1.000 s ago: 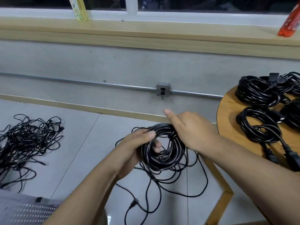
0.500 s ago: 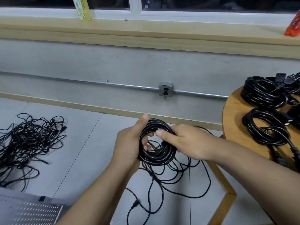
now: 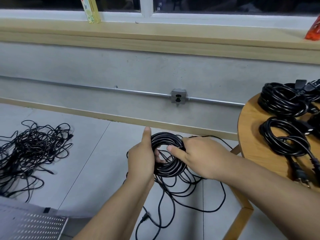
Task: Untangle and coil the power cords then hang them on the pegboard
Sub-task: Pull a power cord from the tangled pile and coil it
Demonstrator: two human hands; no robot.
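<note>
A black cord coil (image 3: 170, 170) hangs in the air above the floor, held between both hands. My left hand (image 3: 141, 161) grips its left side, thumb up along the outside and fingers curled through the middle. My right hand (image 3: 199, 157) holds the coil's right side, index finger stretched across the top strands. Loose loops of the same cord (image 3: 183, 196) trail down to the floor, ending in a small plug (image 3: 144, 218). A white pegboard (image 3: 32, 226) lies flat at the lower left corner.
A tangled pile of thin black cords (image 3: 29, 153) lies on the floor at left. Coiled cords (image 3: 284, 135) rest on a round wooden table (image 3: 249, 135) at right. A wall outlet box (image 3: 178, 97) sits on a metal conduit straight ahead.
My left hand has turned upright on the coil's left side with its thumb raised. My right hand dropped from the top of the coil to its right side. The coil is tighter.
</note>
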